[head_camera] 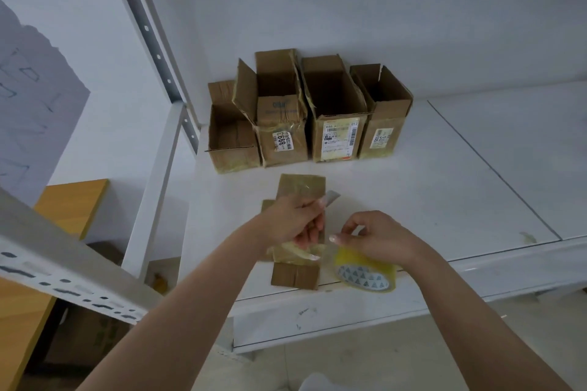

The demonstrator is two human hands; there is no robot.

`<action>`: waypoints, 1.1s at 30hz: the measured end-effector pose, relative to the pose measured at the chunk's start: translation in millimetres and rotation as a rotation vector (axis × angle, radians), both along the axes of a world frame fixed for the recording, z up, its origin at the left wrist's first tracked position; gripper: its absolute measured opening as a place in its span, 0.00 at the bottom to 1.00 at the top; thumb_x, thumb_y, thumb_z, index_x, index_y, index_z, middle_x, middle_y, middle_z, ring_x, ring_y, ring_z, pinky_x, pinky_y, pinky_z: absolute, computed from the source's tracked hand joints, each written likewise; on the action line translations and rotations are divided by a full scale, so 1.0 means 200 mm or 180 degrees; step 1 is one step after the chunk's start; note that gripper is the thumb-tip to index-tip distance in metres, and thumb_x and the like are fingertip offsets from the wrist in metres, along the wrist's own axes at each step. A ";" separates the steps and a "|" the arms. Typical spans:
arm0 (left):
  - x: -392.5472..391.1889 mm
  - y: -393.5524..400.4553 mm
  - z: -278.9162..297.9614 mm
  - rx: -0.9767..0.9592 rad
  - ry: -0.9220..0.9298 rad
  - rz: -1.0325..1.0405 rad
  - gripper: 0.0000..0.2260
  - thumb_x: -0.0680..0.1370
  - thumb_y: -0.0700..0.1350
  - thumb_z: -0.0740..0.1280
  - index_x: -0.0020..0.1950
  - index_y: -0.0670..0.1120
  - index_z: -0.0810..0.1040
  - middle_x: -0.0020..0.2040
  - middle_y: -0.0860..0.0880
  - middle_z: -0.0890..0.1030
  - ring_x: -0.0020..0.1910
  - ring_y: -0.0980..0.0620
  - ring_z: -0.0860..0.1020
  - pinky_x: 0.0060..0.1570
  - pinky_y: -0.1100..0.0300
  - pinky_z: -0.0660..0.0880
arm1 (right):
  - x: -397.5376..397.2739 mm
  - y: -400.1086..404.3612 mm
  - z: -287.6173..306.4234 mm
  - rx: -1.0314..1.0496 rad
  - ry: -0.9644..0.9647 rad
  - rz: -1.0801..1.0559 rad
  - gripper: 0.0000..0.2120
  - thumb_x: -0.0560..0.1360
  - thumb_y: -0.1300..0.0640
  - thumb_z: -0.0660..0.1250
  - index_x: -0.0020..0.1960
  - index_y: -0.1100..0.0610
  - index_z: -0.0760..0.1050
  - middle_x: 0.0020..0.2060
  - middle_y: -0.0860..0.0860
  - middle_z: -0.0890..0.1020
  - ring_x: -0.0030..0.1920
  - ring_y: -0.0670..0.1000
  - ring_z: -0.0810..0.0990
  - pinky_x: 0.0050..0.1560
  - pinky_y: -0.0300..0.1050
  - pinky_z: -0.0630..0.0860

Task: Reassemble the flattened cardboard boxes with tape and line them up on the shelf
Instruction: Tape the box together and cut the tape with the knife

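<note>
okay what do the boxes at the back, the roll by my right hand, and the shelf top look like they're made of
Boxes: brown corrugated cardboard, matte, with torn flaps, paper labels and glossy old tape.
Tape roll: clear yellowish plastic film, shiny, wound on what looks like a printed card core.
Shelf: probably white painted metal, smooth and faintly glossy, with seams between panels and a perforated steel upright.

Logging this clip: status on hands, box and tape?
Left hand grips flat box and a blade. Right hand pinches tape off the roll. Four boxes lined up behind. Nothing in the way.
</note>
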State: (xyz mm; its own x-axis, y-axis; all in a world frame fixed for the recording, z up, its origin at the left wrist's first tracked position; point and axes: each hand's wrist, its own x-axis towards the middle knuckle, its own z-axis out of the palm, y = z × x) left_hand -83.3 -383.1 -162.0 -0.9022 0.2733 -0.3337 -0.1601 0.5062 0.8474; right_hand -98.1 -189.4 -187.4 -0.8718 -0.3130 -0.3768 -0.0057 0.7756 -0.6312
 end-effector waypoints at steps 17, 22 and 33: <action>0.02 -0.02 0.01 -0.0383 0.0081 -0.0428 0.19 0.84 0.50 0.55 0.37 0.45 0.72 0.33 0.51 0.77 0.33 0.55 0.76 0.39 0.65 0.75 | 0.01 0.12 0.01 -0.0305 -0.0220 -0.0040 0.08 0.72 0.42 0.72 0.45 0.45 0.79 0.39 0.45 0.80 0.41 0.46 0.79 0.44 0.42 0.76; -0.01 0.04 0.08 -0.1395 0.0044 -0.1062 0.19 0.84 0.50 0.57 0.34 0.48 0.72 0.31 0.55 0.75 0.27 0.63 0.74 0.39 0.65 0.71 | 0.04 0.14 0.00 -0.0486 0.0032 -0.0127 0.06 0.75 0.48 0.70 0.41 0.46 0.77 0.37 0.47 0.79 0.39 0.48 0.78 0.44 0.47 0.76; -0.02 0.20 0.08 -0.2698 0.0148 -0.1506 0.18 0.85 0.47 0.52 0.45 0.41 0.75 0.40 0.44 0.74 0.41 0.49 0.72 0.42 0.57 0.68 | 0.11 0.09 -0.04 -0.0079 0.0589 -0.0653 0.08 0.74 0.45 0.68 0.38 0.45 0.74 0.38 0.40 0.78 0.38 0.42 0.76 0.36 0.40 0.69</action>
